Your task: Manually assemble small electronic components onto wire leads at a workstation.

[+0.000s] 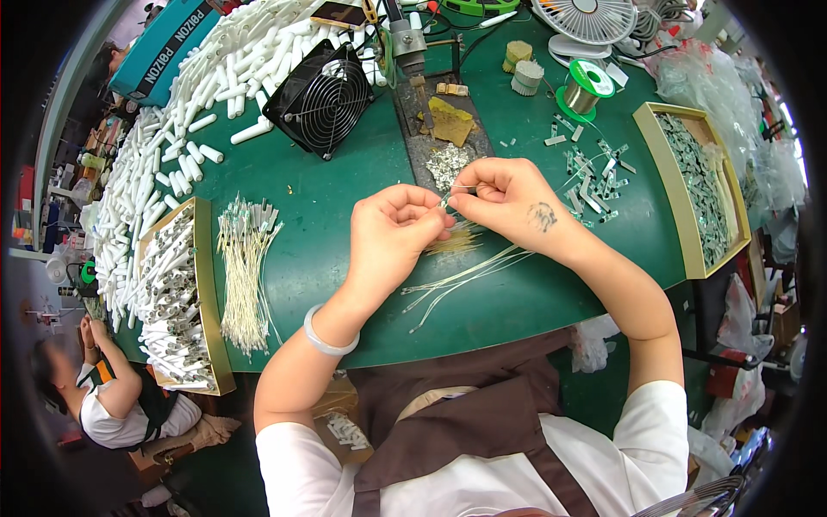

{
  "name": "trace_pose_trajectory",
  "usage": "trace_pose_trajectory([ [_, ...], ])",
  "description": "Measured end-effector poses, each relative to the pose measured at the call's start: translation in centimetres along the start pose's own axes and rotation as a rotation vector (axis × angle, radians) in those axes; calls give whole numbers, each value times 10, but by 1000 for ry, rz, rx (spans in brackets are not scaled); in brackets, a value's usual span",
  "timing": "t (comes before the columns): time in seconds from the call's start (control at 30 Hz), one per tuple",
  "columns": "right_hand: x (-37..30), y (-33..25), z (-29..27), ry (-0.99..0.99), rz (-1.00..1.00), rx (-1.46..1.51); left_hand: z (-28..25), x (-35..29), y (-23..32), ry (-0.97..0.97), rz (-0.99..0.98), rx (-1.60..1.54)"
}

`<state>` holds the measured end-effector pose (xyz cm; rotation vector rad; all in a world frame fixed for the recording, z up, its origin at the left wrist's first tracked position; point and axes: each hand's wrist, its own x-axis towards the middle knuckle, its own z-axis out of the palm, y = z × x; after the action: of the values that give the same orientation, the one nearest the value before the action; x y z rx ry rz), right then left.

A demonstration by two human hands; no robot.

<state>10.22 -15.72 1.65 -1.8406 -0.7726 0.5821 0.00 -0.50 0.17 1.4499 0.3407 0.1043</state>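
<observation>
My left hand and my right hand meet at the middle of the green table. Between my left thumb and fingers is a small pale piece, mostly covered by the fingertips. With my right fingers I pinch a thin wire against it. Just beyond are silvery solder scraps on a dark plate, below an upright soldering iron. Several thin white wires lie under my right wrist, and shorter yellowish wires lie beneath my hands.
A black fan stands at the far left beside heaped white tubes. Wired strips lie near a full box. To the right are a solder spool, loose small strips and another box. A co-worker sits left.
</observation>
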Motion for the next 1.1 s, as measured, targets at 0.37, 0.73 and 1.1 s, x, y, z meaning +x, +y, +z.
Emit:
trace_pose_trajectory([
  [0.37,0,2,0,-22,14,-1,0,0,-1,-6,-22,-21],
  [0.73,3,5,3,18,24,19,2,1,-1,8,-7,41],
  [1.1,12,11,7,116,-101,-34,-2,17,4,-17,-15,8],
])
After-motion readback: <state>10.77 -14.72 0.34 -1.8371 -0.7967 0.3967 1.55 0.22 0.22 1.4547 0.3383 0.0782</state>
